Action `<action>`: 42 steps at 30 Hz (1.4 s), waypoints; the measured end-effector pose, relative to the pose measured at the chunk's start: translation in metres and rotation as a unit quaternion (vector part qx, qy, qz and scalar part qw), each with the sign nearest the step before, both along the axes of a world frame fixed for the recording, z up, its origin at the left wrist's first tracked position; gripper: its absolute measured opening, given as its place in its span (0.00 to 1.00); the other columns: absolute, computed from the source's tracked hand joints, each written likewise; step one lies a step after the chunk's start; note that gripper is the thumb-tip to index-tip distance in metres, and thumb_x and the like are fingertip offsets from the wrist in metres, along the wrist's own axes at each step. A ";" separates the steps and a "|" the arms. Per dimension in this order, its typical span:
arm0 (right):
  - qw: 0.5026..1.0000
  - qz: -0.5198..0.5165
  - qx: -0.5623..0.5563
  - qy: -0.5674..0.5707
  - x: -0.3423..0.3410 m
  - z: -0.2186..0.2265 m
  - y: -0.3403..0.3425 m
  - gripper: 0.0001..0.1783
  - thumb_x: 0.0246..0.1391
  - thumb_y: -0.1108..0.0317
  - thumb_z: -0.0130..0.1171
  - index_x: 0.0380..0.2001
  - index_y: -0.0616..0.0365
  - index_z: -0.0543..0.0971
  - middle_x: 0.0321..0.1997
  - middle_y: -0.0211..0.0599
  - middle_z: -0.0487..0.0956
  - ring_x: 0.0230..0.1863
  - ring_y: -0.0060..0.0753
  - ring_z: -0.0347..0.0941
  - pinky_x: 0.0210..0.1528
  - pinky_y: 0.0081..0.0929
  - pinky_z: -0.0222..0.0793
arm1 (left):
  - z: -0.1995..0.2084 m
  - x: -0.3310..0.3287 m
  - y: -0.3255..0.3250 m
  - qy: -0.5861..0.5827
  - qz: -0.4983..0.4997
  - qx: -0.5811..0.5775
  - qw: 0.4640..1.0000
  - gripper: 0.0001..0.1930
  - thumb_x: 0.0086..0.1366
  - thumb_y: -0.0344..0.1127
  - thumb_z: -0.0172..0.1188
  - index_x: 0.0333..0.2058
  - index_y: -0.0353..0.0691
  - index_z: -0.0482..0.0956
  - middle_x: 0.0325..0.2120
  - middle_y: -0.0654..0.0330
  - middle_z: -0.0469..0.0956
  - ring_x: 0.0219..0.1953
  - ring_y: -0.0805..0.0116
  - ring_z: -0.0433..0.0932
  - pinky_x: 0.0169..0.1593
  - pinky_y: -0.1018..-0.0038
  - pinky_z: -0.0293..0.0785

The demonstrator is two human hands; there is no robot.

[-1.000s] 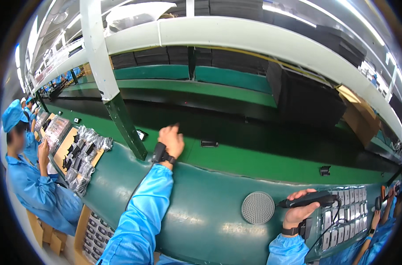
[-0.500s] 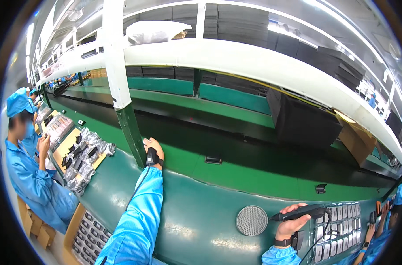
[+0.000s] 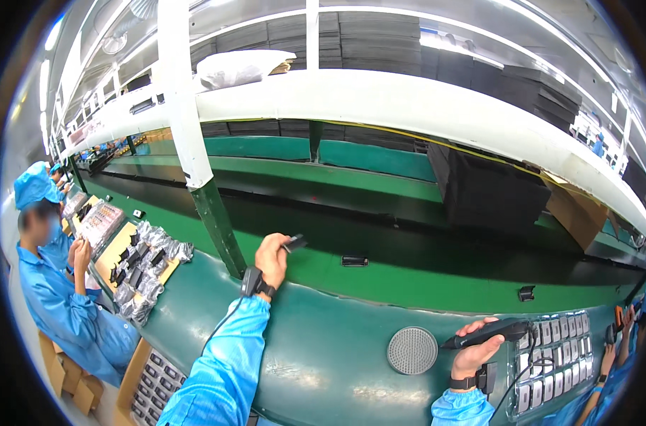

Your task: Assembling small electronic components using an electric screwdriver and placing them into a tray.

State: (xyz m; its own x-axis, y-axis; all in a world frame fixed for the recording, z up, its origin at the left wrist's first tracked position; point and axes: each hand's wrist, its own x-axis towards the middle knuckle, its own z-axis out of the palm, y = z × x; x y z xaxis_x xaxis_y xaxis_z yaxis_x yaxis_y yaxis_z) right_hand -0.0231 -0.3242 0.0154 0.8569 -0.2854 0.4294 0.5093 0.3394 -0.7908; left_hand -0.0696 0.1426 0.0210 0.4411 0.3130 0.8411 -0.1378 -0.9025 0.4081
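Left hand: the hand (image 3: 271, 261) holds a small dark piece (image 3: 294, 244) in a narrow pinch above the green strip (image 3: 436, 284); its finer detail is too small to make out.
Right hand: the hand (image 3: 477, 351) is wrapped around a black tool (image 3: 489, 332), its tapered tip toward the disc (image 3: 412, 350) and just beside it.
Progress: judged from this, partway; the piece is in the grasp but not set down, and the tool's tip meets no piece. Two black parts (image 3: 355, 261) (image 3: 526, 293) lie on the strip, well apart.
Tray: clear, thin plastic tray (image 3: 514, 390) right of the tool, with rows of oblong silvery-grey units (image 3: 536, 394).
Disc: round, grey, grid-textured, flat on the worktop (image 3: 316, 341).
Worktop: smooth, glossy dark green sheet.
Box: brown cardboard (image 3: 126, 387) at lower left, holding dark-faced units in rows.
Sleeves: shiny blue cloth (image 3: 230, 362).
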 end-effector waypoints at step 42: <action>0.888 0.280 -0.312 -0.188 -0.109 0.055 0.031 0.36 0.38 0.60 0.86 0.49 0.63 0.79 0.49 0.48 0.80 0.44 0.42 0.82 0.44 0.32 0.82 | 0.031 -0.141 -0.229 0.043 -0.496 -0.275 0.823 0.20 0.52 0.09 0.67 0.44 0.31 0.85 0.42 0.55 0.76 0.45 0.52 0.86 0.58 0.54 0.83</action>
